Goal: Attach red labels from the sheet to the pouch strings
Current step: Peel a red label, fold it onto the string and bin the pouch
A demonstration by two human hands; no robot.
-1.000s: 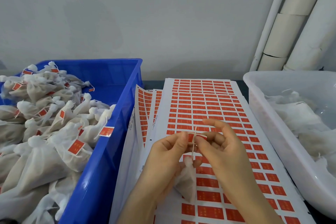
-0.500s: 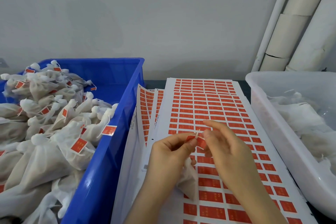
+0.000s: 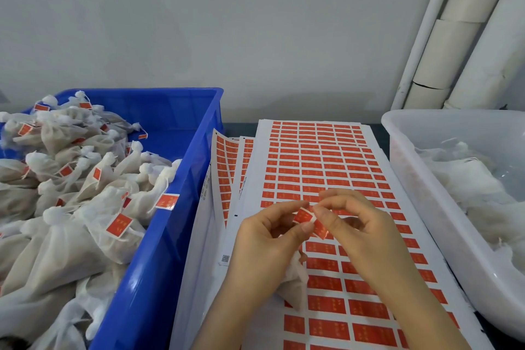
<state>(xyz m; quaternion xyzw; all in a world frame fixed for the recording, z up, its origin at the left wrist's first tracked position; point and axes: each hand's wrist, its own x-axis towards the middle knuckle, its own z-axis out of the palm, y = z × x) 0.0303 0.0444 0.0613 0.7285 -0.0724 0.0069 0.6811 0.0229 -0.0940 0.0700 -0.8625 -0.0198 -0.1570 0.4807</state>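
A sheet of red labels [image 3: 315, 162] lies flat in the middle, on top of other label sheets. Above it, my left hand [image 3: 267, 241] and my right hand [image 3: 355, 233] meet fingertip to fingertip. Between them they pinch one red label [image 3: 303, 214], folded over; the string inside it is hidden. A small white mesh pouch [image 3: 295, 287] hangs below my left palm, over the sheet. Both hands' thumbs and forefingers press on the label.
A blue crate [image 3: 159, 236] at the left holds several white pouches with red labels [image 3: 119, 224] on their strings. A translucent white tub [image 3: 420, 187] at the right holds unlabelled pouches. White pipes [image 3: 454, 37] run up the wall at the back right.
The string that stood upright between my fingers is no longer visible. The red label now shows folded between both hands' fingertips, and the hands have closed in on it.
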